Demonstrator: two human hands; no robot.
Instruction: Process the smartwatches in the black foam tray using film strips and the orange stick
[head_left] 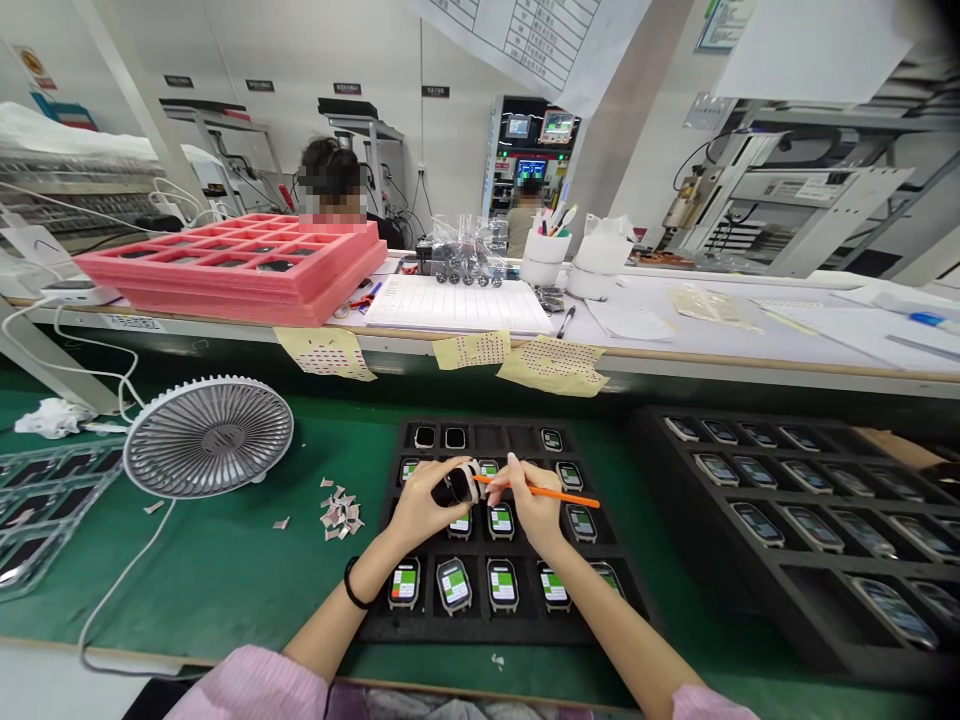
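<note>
My left hand (417, 506) grips a dark smartwatch case (453, 487) between thumb and fingers, tilted up on its side. In my right hand (534, 512) is a thin orange stick (574, 495), held like a pen. Its tip meets or nearly meets the case's edge; the exact contact is too small to make out. Both hands are above a black foam tray (420, 628), whose pockets hold several smartwatches, many with lit green and white screens, such as one watch (502, 585) in the front row. Part of the tray is hidden under my hands.
Small peeled scraps (341, 515) lie on the green mat left of the tray, beside a white fan (217, 440). Another black foam tray (799, 600) with watches stands right. A shelf behind carries pink foam trays (300, 295) and pen cups (544, 258). Two people are farther back.
</note>
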